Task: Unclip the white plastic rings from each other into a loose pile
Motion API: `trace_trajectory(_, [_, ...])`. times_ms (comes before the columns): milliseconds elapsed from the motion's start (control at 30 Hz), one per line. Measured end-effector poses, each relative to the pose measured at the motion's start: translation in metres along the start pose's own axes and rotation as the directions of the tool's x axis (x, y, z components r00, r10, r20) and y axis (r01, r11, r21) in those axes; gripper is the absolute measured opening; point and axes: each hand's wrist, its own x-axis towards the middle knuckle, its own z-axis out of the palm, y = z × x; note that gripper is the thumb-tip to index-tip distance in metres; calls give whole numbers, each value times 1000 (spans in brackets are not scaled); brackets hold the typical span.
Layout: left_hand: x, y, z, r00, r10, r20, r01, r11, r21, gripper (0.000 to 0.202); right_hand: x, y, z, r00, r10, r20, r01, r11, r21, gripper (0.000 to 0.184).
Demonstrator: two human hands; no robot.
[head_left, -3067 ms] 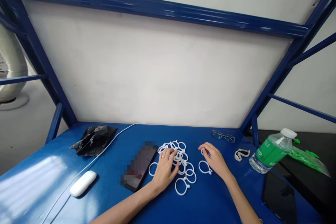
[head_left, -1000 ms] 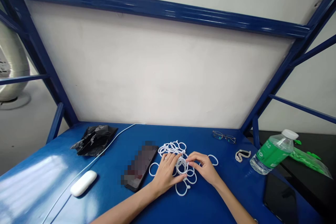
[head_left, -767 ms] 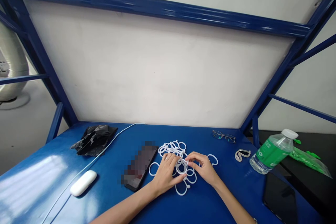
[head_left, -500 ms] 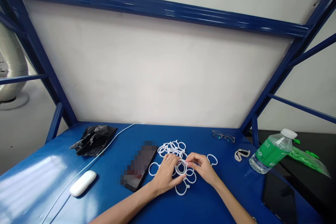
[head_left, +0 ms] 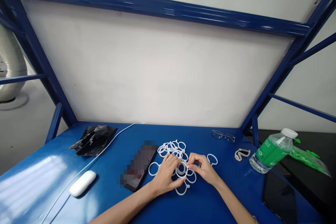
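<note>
My left hand [head_left: 168, 173] is curled, with its fingers and thumb round the left side of a white plastic ring [head_left: 187, 170] that looks like a curtain ring. With thumb and forefinger pinched, my right hand [head_left: 201, 168] grips the upper right edge of that same ring. Beyond my fingers lies a pile of similar white rings [head_left: 172, 146] with small knobs. More loose ones lie around my hands: one ring [head_left: 149, 170] at left, one ring [head_left: 181, 194] in front, and one ring [head_left: 216, 159] behind my right hand.
On the blue table [head_left: 210, 203] lie a dark phone [head_left: 143, 164], a white case [head_left: 83, 183], a white cable [head_left: 97, 155] and a crumpled black bag [head_left: 96, 140]. Toward the right are eyeglasses [head_left: 223, 135], a pale strap [head_left: 242, 154], a water bottle [head_left: 271, 152] and a black phone [head_left: 279, 197].
The held ring has tilted slightly and shifted a little to the right, with my right fingers moving slightly right along its edge. My left hand stays nearly in place.
</note>
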Motion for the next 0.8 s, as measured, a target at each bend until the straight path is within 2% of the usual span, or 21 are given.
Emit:
trace_trajectory(100, [1, -1, 1, 1000, -16, -11, 16, 999, 28, 29, 1, -5, 0, 1000, -14, -16, 13, 994, -104, 28])
trace_trajectory(200, [1, -4, 3, 998, -59, -35, 62, 994, 86, 31, 1, -8, -5, 993, -38, -113, -4, 938, -346, 28])
trace_trajectory(267, [1, -6, 4, 994, -90, -66, 97, 987, 125, 34, 1, -6, -12, 976, -63, -208, -59, 844, -533, 28])
trace_trajectory(333, [2, -7, 5, 988, -118, -96, 132, 978, 163, 37, 0, -2, -20, 966, -48, -255, -143, 721, -678, 23])
trace_trajectory(433, [1, -9, 7, 980, -155, -125, 179, 959, 218, 39, -2, 3, -30, 969, 78, -234, -239, 539, -808, 19])
trace_trajectory(500, [1, -10, 9, 976, -169, -136, 199, 948, 248, 39, -3, 6, -31, 968, 156, -198, -249, 469, -847, 16])
trace_trajectory(567, [0, -12, 11, 973, -177, -147, 212, 939, 273, 39, -4, 6, -29, 969, 189, -160, -231, 457, -859, 12])
trace_trajectory(667, [-1, -15, 15, 972, -176, -154, 216, 930, 296, 41, -3, 5, -22, 978, 187, -95, -177, 497, -849, 12])
trace_trajectory(800, [-1, -16, 16, 975, -158, -153, 199, 932, 303, 42, -4, 5, -16, 984, 174, -26, -120, 552, -825, 29])
